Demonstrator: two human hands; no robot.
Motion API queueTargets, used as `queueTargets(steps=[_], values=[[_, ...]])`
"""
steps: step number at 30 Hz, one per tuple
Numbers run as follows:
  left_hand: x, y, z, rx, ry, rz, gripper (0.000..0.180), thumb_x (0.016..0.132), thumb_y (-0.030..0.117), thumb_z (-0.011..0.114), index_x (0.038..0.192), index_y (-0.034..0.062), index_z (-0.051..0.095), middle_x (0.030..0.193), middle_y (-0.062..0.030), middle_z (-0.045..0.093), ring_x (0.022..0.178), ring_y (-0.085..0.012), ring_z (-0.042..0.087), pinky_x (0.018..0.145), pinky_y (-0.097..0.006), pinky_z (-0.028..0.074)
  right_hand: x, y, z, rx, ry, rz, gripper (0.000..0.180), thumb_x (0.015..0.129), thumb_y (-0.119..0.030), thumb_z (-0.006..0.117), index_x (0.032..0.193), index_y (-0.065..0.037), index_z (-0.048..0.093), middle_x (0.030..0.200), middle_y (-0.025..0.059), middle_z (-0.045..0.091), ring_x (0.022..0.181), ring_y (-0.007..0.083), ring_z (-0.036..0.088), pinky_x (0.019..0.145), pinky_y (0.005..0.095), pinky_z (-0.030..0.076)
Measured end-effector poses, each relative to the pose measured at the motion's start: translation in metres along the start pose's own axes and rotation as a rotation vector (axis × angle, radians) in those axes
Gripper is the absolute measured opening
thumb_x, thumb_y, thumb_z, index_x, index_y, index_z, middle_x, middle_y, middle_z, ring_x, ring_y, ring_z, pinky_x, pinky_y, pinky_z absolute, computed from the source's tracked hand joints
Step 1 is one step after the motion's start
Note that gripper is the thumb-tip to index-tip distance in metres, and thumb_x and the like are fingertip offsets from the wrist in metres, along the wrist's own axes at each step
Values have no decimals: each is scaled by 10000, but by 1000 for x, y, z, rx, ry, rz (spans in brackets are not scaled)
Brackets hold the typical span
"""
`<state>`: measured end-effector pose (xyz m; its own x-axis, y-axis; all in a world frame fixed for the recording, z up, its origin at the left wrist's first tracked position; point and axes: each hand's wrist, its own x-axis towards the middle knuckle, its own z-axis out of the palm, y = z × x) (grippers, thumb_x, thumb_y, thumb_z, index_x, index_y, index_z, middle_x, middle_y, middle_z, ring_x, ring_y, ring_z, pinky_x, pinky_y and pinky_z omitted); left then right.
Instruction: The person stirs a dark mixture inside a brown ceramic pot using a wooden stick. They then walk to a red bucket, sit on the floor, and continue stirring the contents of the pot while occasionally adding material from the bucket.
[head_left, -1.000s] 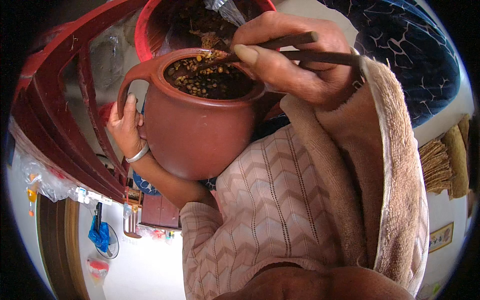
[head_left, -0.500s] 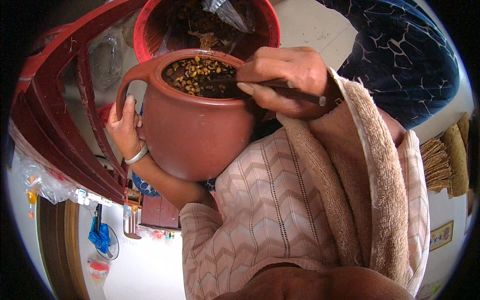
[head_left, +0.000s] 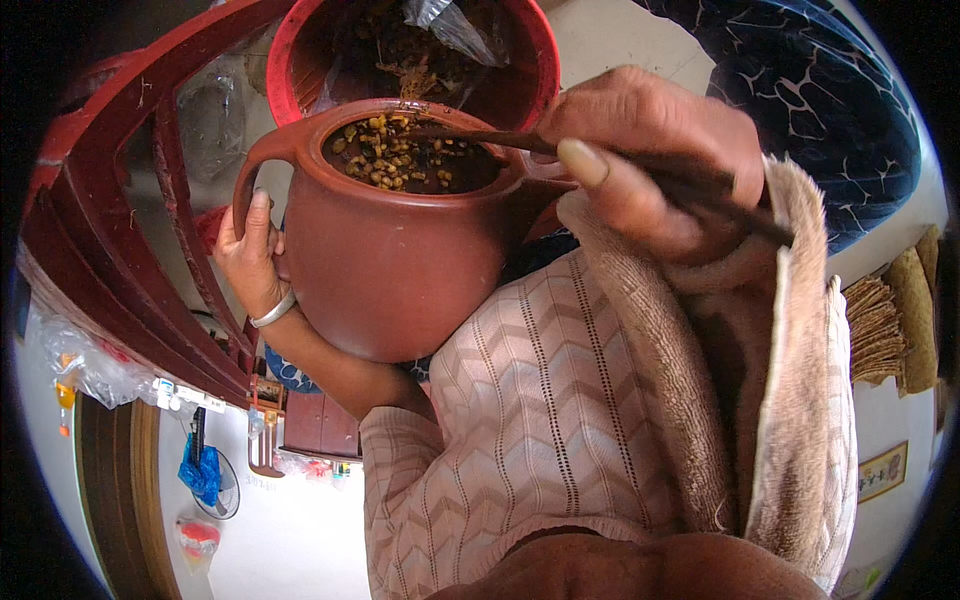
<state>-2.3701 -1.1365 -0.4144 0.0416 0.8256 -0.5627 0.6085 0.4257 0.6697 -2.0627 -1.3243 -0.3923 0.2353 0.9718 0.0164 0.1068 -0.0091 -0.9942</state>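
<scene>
At the far left there is a dark red wooden frame [head_left: 110,250] with bent bars, and a crinkly clear plastic bag [head_left: 85,365] hangs by its lower end; under that, near the bottom left, sits a small blue cloth [head_left: 203,472].

Next comes the left hand [head_left: 250,255]; it has a silver bangle [head_left: 272,310] on the wrist; its fingers are curled around the loop handle of a brown clay pot [head_left: 395,250], so this hand is clamped on the pot; the thumb lies up along the handle.

The pot is round and fat and is held up in the air, not set on anything; it fills the middle of the view; it leans a little; inside it, near the rim, are lots of small yellow and brown bits [head_left: 400,155] in dark stuff.

Just behind the pot, at the top, is a red bucket [head_left: 520,50]; it holds more dark bits and a piece of clear plastic [head_left: 450,20].

A pair of dark sticks [head_left: 640,170] reaches from the right into the mouth of the pot, with the tips down among the bits.

The right hand [head_left: 650,160] is closed tight on the sticks, thumb on top; its arm wears a fuzzy tan sleeve [head_left: 740,370] over a pink zigzag knit sleeve [head_left: 510,420].

At the top right is dark blue cloth with white lines [head_left: 810,100]; at the right edge is a straw broom [head_left: 880,330].
</scene>
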Motion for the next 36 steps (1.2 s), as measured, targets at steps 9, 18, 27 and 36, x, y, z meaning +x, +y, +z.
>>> queueTargets(steps=[9,18,27,36], values=[[2,1,0,12,-11,11,244,859,197,742,966,-6,660,686,21,534,514,-28,394,456,-205,327,6,26,16,-11,0,89,110,848,-153,693,868,-64,631,728,106,622,657,253,629,591,342,484],[8,-9,-15,132,-65,-18,293,911,224,681,1080,-14,659,897,-15,634,756,-90,556,662,-235,442,11,10,5,32,43,-4,114,890,-83,626,910,23,664,835,139,655,722,193,638,659,292,501],[0,1,-1,35,19,10,201,867,157,732,981,8,659,703,31,537,515,-22,399,448,-197,312,-1,44,47,81,-87,78,139,865,-159,678,914,-30,663,836,144,656,773,314,658,678,372,532],[7,-6,-12,57,-56,-18,269,899,193,693,1071,-10,650,873,-18,608,710,-82,522,619,-234,415,-5,32,25,-85,-72,-69,85,858,-40,649,924,14,645,856,150,650,750,280,669,657,343,536]])
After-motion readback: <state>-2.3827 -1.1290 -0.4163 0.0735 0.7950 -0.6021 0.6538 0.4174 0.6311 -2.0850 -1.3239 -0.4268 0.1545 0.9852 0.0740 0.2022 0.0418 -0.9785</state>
